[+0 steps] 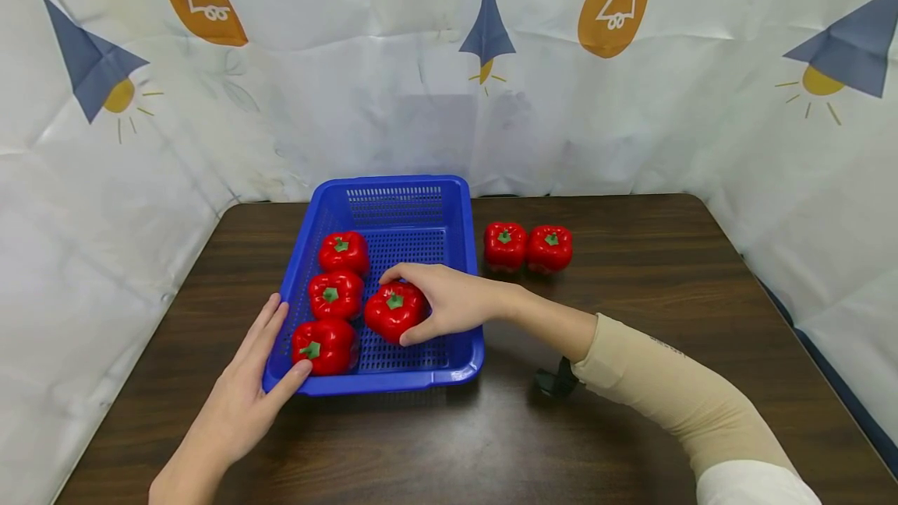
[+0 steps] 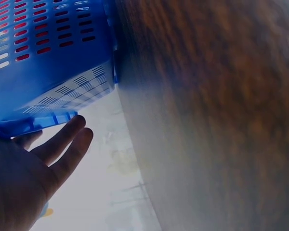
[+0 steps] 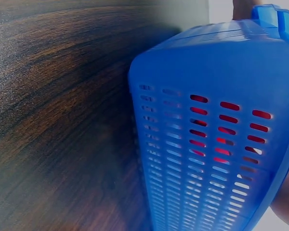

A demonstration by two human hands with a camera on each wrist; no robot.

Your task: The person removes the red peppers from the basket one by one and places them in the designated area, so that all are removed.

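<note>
A blue perforated plastic basket (image 1: 459, 256) sits on the table. Inside, three red bell peppers with green stems line its left side: a back one (image 1: 344, 252), a middle one (image 1: 335, 294) and a front one (image 1: 325, 347). My right hand (image 1: 454, 298) reaches over the basket's right rim and grips another red bell pepper (image 1: 394, 312), with thumb and fingers on its sides. At the front left corner my left hand (image 1: 242, 390) touches the basket, its fingers straight along the outer left side and its thumb at the front rim. The left wrist view shows the left fingers (image 2: 70, 144) beneath the rim.
Two more red bell peppers, one (image 1: 505, 246) beside the other (image 1: 549, 248), stand on the dark wooden table (image 1: 645, 287) right of the basket. A printed white cloth (image 1: 435, 123) hangs behind the table. A small black object (image 1: 556, 379) shows under the right forearm.
</note>
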